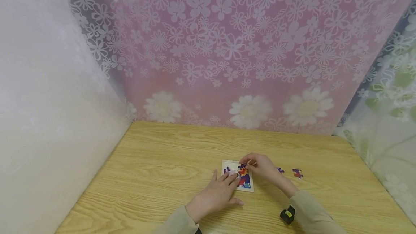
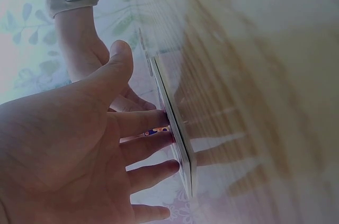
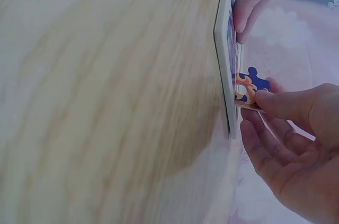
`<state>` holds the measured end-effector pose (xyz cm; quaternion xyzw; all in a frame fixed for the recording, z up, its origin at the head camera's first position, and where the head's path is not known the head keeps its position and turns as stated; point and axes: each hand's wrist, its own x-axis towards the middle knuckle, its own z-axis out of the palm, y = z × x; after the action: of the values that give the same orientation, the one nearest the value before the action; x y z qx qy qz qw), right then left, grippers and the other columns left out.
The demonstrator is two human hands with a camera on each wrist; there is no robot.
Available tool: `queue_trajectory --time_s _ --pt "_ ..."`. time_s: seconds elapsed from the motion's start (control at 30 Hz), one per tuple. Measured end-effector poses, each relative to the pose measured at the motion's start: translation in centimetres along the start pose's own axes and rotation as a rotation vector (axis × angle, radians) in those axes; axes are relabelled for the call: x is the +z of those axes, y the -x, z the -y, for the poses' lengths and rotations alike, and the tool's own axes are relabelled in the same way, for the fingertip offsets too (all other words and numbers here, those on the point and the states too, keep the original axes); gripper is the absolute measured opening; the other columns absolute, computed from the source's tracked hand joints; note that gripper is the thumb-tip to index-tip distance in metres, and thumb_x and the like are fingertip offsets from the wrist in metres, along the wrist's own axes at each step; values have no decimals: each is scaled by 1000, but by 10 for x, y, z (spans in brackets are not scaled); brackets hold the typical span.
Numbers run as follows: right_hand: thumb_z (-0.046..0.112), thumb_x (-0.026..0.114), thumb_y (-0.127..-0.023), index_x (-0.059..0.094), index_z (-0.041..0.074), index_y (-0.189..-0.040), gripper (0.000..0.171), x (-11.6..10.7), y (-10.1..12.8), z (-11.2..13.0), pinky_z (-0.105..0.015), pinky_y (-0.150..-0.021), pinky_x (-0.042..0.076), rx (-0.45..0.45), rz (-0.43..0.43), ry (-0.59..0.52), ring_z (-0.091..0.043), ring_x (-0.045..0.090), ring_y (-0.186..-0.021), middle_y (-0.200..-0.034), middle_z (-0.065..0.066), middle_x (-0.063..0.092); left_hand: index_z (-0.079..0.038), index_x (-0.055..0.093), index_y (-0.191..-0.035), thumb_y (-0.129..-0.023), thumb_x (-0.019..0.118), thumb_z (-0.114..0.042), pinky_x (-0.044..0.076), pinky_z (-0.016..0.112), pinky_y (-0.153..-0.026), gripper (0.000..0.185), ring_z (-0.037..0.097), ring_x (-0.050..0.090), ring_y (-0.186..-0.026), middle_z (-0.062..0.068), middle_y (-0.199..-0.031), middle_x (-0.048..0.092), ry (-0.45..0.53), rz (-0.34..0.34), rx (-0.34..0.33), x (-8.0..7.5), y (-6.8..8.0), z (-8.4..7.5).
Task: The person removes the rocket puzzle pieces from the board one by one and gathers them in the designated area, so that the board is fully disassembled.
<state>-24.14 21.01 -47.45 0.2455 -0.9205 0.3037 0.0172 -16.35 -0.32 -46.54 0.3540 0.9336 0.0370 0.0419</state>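
Note:
A jigsaw puzzle tray (image 1: 245, 190) with a pale rim lies on the table, its right side filled with dark blue, red and orange pieces. Its upper left shows bare white base. My left hand (image 1: 212, 195) lies across the lower left of the tray, fingers extended and fingertips pressing on the puzzle. At the tray's upper right corner, my right hand (image 1: 262, 166) pinches a puzzle piece (image 3: 248, 87) between thumb and fingers. That piece is blue with an orange flame pattern and stands tilted against the tray surface in the right wrist view.
To the right of the tray lie loose puzzle pieces, one (image 1: 297, 173) in plain sight and another (image 1: 281, 170) partly behind the right forearm. A black wrist camera (image 1: 287, 215) sits beside the right sleeve. Flowered curtains (image 1: 227, 64) hang behind the wooden table (image 1: 156, 161).

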Motion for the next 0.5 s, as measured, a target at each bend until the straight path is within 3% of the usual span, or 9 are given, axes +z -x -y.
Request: queue_trajectory --time_s 0.17,0.5 --pt "1 66 -82 69 16 -99 23 1 0 -2 -29 -70 53 21 -4 -25 -16 63 -82 -95 0 67 -19 32 -144 -85 34 -67 23 58 -105 76 25 28 -136 0 -150 28 -3 2 -1 -1 0 0" --pt "8 65 -85 69 22 -102 23 -3 0 -1 -30 -69 52 164 -46 -92 -16 63 -83 -98 1 67 -20 31 -144 -85 32 -67 22 57 -106 76 24 27 -137 0 -150 27 -3 16 -7 -2 0 -1"
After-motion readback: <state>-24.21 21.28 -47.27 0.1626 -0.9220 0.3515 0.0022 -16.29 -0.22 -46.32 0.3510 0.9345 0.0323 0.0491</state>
